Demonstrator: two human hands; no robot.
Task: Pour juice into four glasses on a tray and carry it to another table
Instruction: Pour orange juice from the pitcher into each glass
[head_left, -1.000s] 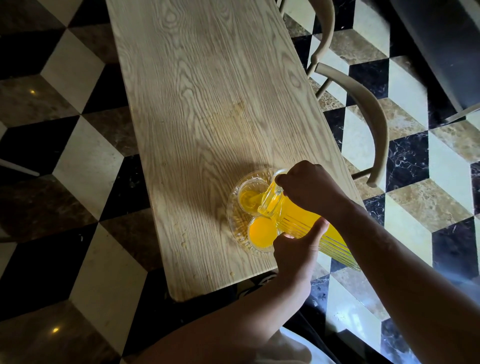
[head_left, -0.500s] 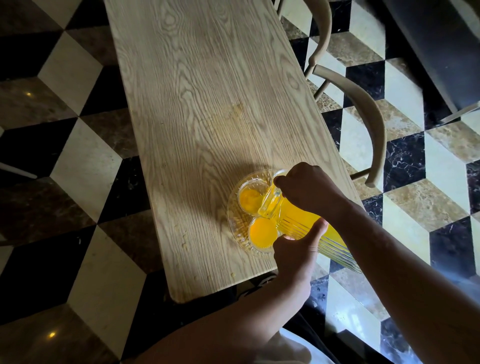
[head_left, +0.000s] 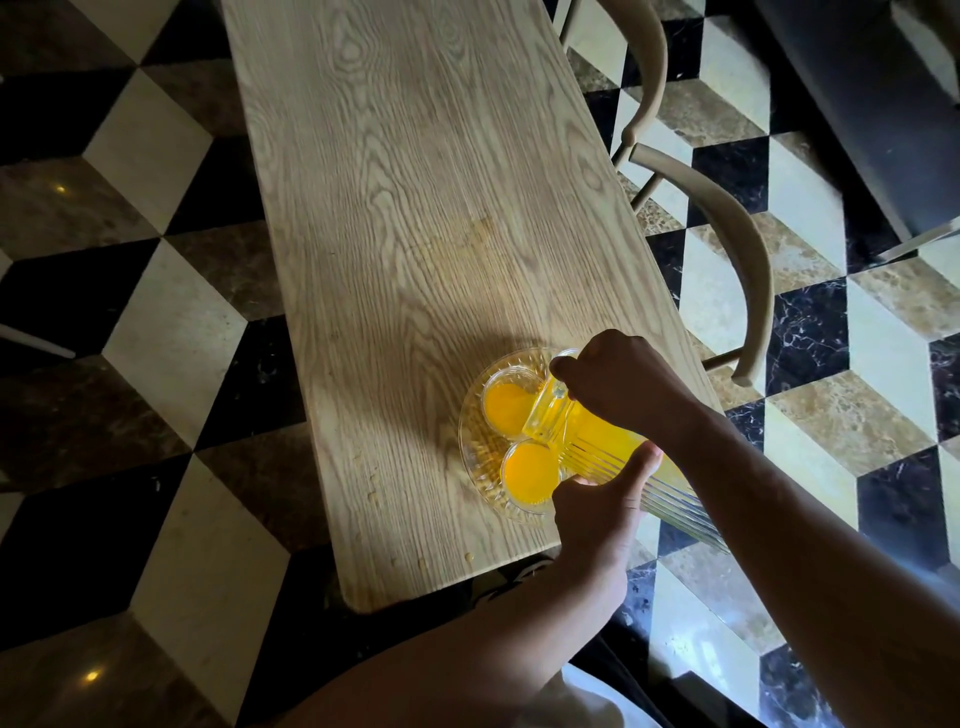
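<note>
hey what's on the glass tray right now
Two glasses of orange juice show on the tray: the far glass and the near glass. The tilted pitcher and both hands cover the rest.

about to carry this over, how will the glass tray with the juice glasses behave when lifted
The round clear glass tray probably feels heavy and slippery, being ribbed glass carrying filled juice glasses. The glasses sit crowded together and nearly full, so any tilt likely slops juice. It looks fragile, and sits near the wooden table edge.

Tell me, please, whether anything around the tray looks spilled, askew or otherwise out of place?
Small crumbs or specks dot the wooden table left of the glass tray and near its front edge. No spilled juice shows; both visible glasses stand upright.
</note>
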